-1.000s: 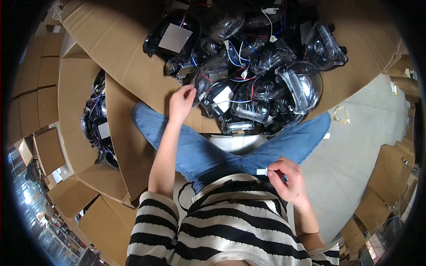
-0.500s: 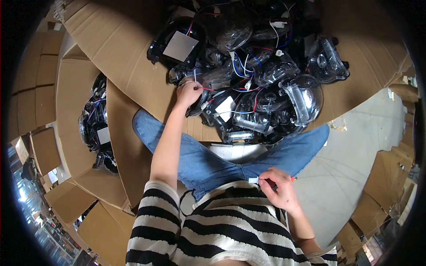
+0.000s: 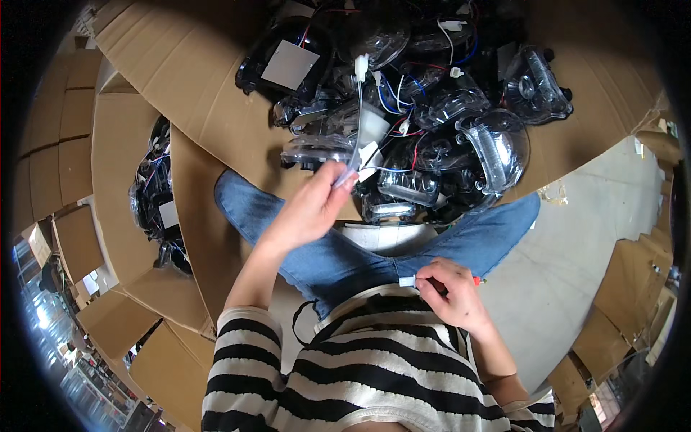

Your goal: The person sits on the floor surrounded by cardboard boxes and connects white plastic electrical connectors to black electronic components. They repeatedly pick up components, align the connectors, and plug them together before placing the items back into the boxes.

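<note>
My left hand [image 3: 325, 198] is closed round a wire lead [image 3: 360, 108] that stands up from its fingers and ends in a white plug connector [image 3: 361, 68]. Just beyond the fingers lies a clear-lensed lamp unit [image 3: 317, 147], blurred; whether the lead belongs to it I cannot tell. Several more lamp units [image 3: 497, 155], with clear plastic lenses and black housings, fill the carton, their coloured wires tangled among them. Close to my waist, my right hand [image 3: 453, 294] grips a slim object with a white block [image 3: 407, 281] at one end and a red end [image 3: 476, 281]; its middle is hidden.
The open carton's cardboard flap [image 3: 173, 65] slopes up at the left. Another carton [image 3: 122, 194] with lamp units stands left of my leg. A white seat or tub edge [image 3: 389, 239] shows between my knees. Flattened cardboard [image 3: 604, 288] lies at the right.
My left hand has drawn back from the pile toward me and to the right, now with the wire lead raised. A lamp unit near it has shifted. My right hand has hardly moved.
</note>
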`<state>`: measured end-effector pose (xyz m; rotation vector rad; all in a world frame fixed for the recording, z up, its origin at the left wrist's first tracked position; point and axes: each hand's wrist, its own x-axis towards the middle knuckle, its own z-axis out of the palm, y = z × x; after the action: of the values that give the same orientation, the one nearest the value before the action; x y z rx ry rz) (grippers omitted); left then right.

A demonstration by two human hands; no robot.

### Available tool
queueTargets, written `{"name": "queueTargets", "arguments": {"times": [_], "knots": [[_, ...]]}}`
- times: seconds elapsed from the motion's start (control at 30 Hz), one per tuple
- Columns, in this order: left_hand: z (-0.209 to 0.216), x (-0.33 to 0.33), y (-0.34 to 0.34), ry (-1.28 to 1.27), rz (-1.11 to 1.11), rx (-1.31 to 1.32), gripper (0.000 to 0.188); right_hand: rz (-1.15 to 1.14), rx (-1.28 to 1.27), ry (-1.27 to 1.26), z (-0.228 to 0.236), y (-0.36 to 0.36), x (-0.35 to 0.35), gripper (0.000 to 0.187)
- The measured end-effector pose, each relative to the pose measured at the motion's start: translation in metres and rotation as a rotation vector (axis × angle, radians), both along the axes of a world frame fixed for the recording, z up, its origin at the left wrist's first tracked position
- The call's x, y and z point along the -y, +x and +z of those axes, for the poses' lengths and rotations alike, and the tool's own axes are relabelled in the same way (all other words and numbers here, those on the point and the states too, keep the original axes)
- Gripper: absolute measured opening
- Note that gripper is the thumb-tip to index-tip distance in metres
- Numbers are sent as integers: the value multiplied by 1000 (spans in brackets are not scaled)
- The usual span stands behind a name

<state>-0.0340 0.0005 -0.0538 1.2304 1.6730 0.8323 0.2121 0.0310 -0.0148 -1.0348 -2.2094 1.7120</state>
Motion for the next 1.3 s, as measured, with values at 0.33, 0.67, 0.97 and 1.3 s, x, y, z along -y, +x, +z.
{"name": "queueTargets", "arguments": {"times": [0.33, 0.67, 0.97, 1.3], "knots": [[34, 12, 42, -144, -190, 309, 37, -42, -81, -164, 25, 16, 3, 6], [20, 23, 71, 163, -369, -190, 65, -178, -178, -94, 35, 9, -1, 4], [25, 23, 69, 235, -391, -351, 68, -244, -75, 79, 30, 0, -5, 5], [16, 27, 70, 178, -147, 65, 31, -306, -66, 43, 34, 17, -9, 2]]}}
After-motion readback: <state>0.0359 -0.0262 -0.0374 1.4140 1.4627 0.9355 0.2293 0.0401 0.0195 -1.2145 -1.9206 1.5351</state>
